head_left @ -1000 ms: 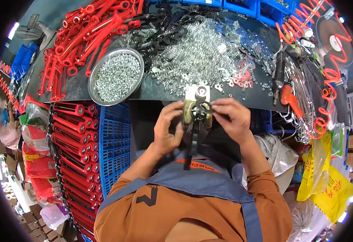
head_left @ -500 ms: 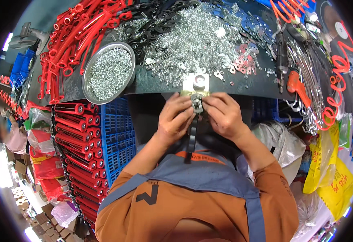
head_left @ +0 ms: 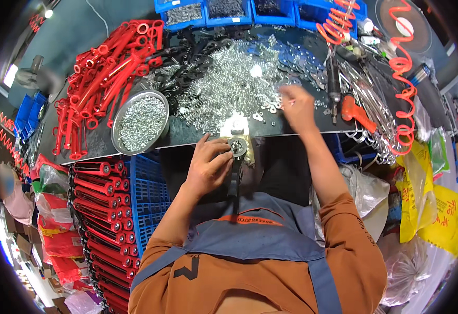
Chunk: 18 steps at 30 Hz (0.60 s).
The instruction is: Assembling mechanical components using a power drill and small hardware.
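At the near edge of the bench, my left hand grips a ring-shaped metal part with a long dark arm hanging from it. Thumb and fingers press on its left side. Right behind it sits a pale metal fixture on the bench edge. My right hand is raised over the right side of the parts pile, near some small flat metal plates. Its fingers are blurred, so whether they hold anything is unclear. A large heap of small springs spreads in front of both hands.
Left on the bench are a round metal bowl of small parts and piled red handles. Blue bins line the back. To the right lie an orange-handled tool, a dark air driver, metal rods and a red coiled hose.
My right hand has left the metal part and moved right and forward over the pile. My left hand stays on the part, slightly left and lower in view. The view has shifted.
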### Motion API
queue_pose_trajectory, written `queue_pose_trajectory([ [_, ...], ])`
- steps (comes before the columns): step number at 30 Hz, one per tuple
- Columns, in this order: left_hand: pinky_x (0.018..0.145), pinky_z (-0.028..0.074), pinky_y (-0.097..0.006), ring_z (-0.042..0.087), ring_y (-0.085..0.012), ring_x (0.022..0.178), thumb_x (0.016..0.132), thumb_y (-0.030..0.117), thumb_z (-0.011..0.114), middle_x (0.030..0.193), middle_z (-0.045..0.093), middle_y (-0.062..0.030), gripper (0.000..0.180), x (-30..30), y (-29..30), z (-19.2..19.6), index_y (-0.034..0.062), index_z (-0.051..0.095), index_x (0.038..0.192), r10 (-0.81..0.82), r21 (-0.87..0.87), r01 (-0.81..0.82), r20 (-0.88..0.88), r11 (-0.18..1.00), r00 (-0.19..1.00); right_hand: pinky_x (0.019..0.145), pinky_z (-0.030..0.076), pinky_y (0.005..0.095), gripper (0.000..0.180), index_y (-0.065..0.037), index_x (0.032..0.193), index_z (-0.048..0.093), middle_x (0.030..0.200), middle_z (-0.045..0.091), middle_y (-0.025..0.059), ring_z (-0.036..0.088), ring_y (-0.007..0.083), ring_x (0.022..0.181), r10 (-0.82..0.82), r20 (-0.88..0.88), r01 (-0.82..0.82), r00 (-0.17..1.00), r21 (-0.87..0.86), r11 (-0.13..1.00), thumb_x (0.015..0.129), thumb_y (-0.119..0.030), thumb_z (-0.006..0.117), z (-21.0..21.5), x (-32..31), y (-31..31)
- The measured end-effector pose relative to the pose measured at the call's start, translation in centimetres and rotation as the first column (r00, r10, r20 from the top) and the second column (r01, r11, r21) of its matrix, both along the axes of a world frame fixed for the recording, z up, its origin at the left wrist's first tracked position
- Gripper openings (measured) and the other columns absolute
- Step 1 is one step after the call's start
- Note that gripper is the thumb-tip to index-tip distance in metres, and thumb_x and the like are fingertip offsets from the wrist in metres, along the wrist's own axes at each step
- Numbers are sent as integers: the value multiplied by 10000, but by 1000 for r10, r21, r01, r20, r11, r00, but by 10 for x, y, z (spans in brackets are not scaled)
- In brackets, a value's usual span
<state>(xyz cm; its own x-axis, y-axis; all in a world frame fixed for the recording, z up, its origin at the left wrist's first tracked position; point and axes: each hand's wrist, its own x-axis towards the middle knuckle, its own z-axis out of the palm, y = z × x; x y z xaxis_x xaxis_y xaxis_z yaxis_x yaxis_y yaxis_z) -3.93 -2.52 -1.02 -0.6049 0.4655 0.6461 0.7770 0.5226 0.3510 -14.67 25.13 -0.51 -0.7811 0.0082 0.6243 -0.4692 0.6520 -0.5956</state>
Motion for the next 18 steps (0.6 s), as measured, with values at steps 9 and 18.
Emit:
queue_pose_trajectory([
  [9, 909, 470, -428, 628, -290, 968, 762, -2, 674, 993, 655, -111, 267, 1, -85, 34, 48, 659, 1024, 258, 192, -245, -45, 950, 965, 645, 488, 502, 196, 18, 696, 650, 737, 631, 254, 633, 411, 705, -384, -7, 317, 923, 577, 752, 768, -143, 565, -47, -111, 89],
  [18, 845, 499, -408, 607, -367, 972, 791, 186, 679, 1007, 624, -212, 342, -139, -268, 22, 5, 603, 1071, 797, -26, -798, -50, 602, 602, 710, 495, 492, 314, 38, 740, 640, 796, 636, 260, 624, 423, 784, -407, 137, 228, 903, 651, 724, 790, -272, 626, -17, -114, 77],
])
